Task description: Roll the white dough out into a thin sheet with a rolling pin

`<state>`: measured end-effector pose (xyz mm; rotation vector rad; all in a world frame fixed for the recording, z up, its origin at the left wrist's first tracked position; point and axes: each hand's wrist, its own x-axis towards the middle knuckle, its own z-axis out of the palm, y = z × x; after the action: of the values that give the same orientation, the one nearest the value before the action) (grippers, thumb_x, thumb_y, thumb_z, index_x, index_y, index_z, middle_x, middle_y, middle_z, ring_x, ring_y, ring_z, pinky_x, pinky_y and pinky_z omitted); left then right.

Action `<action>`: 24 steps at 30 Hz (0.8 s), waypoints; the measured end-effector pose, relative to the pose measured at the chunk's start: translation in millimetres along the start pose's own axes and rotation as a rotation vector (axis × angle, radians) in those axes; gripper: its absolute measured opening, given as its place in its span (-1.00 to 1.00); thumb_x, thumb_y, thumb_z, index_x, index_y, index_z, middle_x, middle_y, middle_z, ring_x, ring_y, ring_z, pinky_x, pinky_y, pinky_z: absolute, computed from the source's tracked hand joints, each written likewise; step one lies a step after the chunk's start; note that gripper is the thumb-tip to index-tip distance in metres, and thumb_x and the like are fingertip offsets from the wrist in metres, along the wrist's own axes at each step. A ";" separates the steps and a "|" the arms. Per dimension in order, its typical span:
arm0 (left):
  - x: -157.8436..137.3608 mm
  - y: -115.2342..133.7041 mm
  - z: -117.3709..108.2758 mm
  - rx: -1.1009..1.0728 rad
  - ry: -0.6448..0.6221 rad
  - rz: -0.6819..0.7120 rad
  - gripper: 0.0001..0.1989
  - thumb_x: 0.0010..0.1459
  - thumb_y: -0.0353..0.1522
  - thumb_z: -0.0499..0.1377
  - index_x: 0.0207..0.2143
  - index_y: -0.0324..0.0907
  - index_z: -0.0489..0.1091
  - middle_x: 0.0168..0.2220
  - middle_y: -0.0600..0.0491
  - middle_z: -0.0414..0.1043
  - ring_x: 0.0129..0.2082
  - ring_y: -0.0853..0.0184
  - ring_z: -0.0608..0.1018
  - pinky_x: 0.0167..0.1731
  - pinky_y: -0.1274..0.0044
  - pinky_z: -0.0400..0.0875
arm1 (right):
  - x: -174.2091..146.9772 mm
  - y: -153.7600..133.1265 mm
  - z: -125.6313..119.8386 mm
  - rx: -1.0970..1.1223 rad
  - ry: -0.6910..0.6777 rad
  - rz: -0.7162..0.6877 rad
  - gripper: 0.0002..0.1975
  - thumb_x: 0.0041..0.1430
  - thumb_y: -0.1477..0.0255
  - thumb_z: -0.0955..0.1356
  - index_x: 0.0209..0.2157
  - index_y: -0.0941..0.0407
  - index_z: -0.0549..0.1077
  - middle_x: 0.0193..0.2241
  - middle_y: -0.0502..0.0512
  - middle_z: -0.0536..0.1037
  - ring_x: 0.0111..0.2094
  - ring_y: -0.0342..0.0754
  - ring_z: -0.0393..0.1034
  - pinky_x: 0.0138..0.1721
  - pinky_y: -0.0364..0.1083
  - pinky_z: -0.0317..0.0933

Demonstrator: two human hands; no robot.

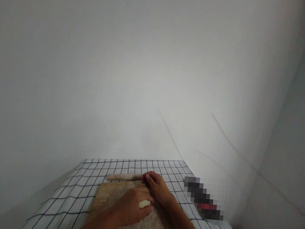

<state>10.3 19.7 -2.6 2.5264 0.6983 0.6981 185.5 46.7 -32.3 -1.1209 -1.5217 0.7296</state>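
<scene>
A small pale piece of dough shows between the thumb and fingers of my left hand, which is closed on it just above a floured wooden board. Beyond the board's far edge a wooden rolling pin lies crosswise, dusted with flour. The fingers of my right hand are wrapped round the pin's right end. My right forearm passes over the board's right side, and my left hand hides part of its middle.
A white tablecloth with a dark grid covers the table. At its right edge is a pixelated dark patch with some red, which I cannot identify. A pale wall rises behind the table, with another wall at the right.
</scene>
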 end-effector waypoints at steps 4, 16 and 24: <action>-8.0 -3.0 -4.8 -0.121 0.012 -0.166 -0.32 -0.03 -0.28 0.41 0.19 -0.10 0.42 0.25 -0.11 0.43 0.25 -0.02 0.42 0.29 0.20 0.25 | -8.8 -6.9 8.1 0.150 0.024 0.087 -0.49 0.30 -0.04 0.25 -0.31 0.08 0.60 -0.31 0.14 0.65 -0.22 0.08 0.55 -0.13 0.00 0.39; -23.1 -2.6 -3.4 -0.378 0.103 -0.298 -0.33 0.02 -0.36 0.29 0.23 -0.01 0.37 0.27 -0.02 0.41 0.26 0.02 0.43 0.28 0.21 0.29 | -38.5 -30.2 53.6 0.178 0.137 0.130 -0.46 0.33 -0.07 0.23 -0.07 0.03 0.59 -0.02 0.17 0.61 0.10 0.15 0.45 0.21 0.09 0.24; 8.9 10.6 26.9 -0.589 0.727 -0.629 -0.46 0.27 0.05 0.01 -0.36 -0.19 0.52 -0.28 -0.20 0.64 -0.13 -0.04 0.64 -0.01 0.18 0.48 | -34.2 -22.9 59.7 0.300 0.223 0.243 -0.33 0.32 -0.13 0.16 0.01 0.08 0.59 0.09 0.24 0.58 0.17 0.19 0.43 0.23 0.13 0.26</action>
<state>35.9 9.4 -15.1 1.3724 1.2195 1.3340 121.7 13.1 -40.3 -1.1256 -1.0604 0.9307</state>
